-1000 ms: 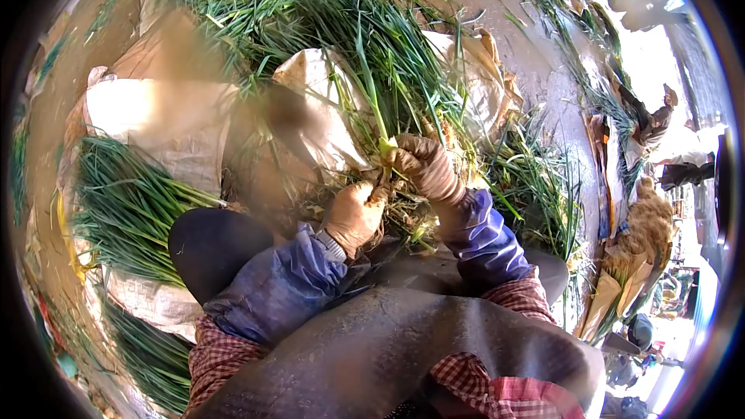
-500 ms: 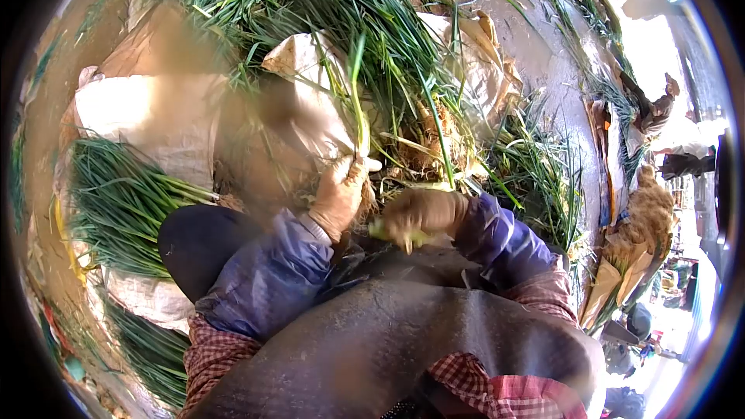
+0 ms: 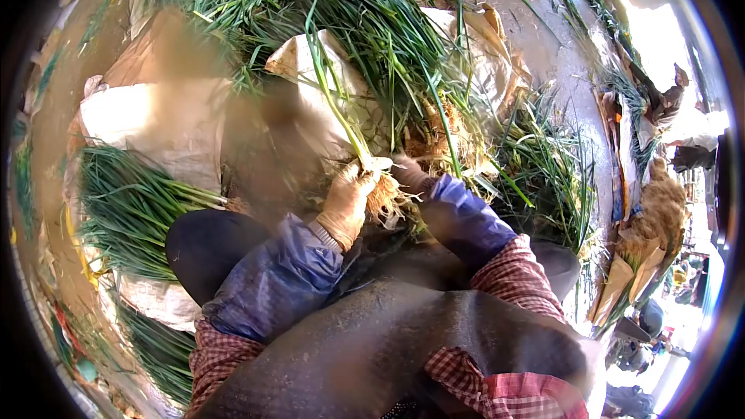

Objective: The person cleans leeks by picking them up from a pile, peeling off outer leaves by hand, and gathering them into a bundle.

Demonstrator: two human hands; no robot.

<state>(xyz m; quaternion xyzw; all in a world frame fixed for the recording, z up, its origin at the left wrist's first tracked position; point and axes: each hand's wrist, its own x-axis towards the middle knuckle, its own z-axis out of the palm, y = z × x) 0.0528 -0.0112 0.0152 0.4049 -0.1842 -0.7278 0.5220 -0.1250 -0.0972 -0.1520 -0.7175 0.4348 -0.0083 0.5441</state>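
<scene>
Gloved and closed, my left hand (image 3: 346, 202) grips a green onion stalk (image 3: 341, 118) near its base. The leaves point up and away, and its tan roots (image 3: 386, 200) hang to the right of my fingers. Just right of those roots is my right hand (image 3: 411, 174), also gloved; its fingers are mostly hidden, so I cannot make out whether it holds anything. Beyond both hands lies a large heap of green onions (image 3: 380, 23), with rooty ends (image 3: 446, 136) toward me.
A sorted bunch of onions (image 3: 136, 202) lies at the left on pale sacking (image 3: 182, 128). Loose green leaves (image 3: 547, 167) are piled at the right. Farther right stand a brown bundle (image 3: 652, 221) and more onions. My knee (image 3: 206, 252) is beside the left bunch.
My right hand has moved up from near my lap toward the heap's root ends. My left hand still holds the stalk, now tilted more to the left, with its roots showing.
</scene>
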